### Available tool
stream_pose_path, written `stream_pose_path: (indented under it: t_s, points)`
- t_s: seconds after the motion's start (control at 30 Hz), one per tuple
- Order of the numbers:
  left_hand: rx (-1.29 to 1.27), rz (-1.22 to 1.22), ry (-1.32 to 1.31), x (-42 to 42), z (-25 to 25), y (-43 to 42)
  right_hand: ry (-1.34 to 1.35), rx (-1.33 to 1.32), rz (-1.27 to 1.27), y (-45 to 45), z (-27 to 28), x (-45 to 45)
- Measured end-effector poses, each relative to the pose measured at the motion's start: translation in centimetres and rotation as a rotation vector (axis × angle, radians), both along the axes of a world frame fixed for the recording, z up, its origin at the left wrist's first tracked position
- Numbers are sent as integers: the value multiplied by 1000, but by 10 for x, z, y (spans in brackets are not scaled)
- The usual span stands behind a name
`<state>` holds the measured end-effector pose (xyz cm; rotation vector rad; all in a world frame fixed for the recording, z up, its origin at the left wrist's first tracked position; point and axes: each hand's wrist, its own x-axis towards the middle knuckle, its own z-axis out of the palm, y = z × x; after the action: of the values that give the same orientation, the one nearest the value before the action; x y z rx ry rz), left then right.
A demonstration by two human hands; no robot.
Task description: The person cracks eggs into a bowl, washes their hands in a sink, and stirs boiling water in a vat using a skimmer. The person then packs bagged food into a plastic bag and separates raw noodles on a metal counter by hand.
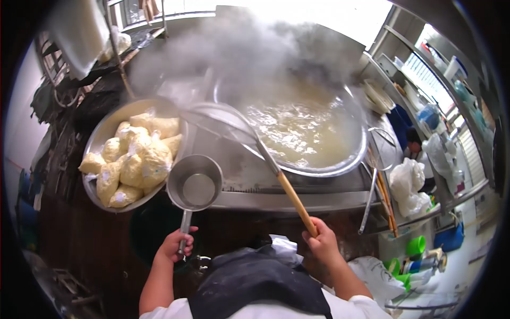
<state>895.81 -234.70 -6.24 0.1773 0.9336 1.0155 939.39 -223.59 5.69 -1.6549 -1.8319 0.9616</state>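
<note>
My left hand [177,244] is closed round the metal handle of a deep, round ladle [194,182], whose bowl is beside the basin's right edge. In my right hand [322,240] is the wooden handle of a large strainer [223,121]. The strainer's mesh head reaches over the metal counter, by the left rim of a wide pot. Steam rises from the bubbling, pale liquid in this pot [319,171]. To the left stands a big metal basin [91,159] heaped with several bags [139,154] of pale yellow food.
More long-handled tools [383,199] lean right of the pot. The metal counter edge [255,201] runs in front of me. Shelves [419,95] with containers, white plastic bags [409,186] and green containers [416,245] are on the right. Another person [413,139] is partly visible behind the tools.
</note>
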Motion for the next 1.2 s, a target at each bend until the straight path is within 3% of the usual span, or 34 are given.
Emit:
stream_pose_path:
  t_s: [0.1, 0.3, 0.47, 0.57, 0.7, 0.77, 0.93, 1.03, 1.2]
  points:
    - [-4, 15, -10, 1, 3, 0, 178, 72, -87, 31, -30, 31]
    - [-13, 86, -3, 8, 8, -1, 285, 56, -352, 122, -15, 105]
    - [-29, 129, -7, 15, 11, -2, 152, 3, -611, 245, 1, 174]
    - [-41, 138, -6, 18, 11, -1, -85, -48, -759, 287, -1, 189]
    - [-35, 148, -4, 18, 11, -2, -128, -479, -626, 311, -38, 181]
    - [-37, 167, -37, 20, 12, -2, -198, -619, -436, 308, -40, 160]
    - [2, 183, -37, 20, 9, -4, -97, -807, -374, 266, -9, 129]
    - [11, 191, -56, 23, 8, -4, 124, -1025, -365, 230, 13, 127]
    - [10, 157, -36, 23, 12, 0, 286, -1159, -318, 186, 49, 109]
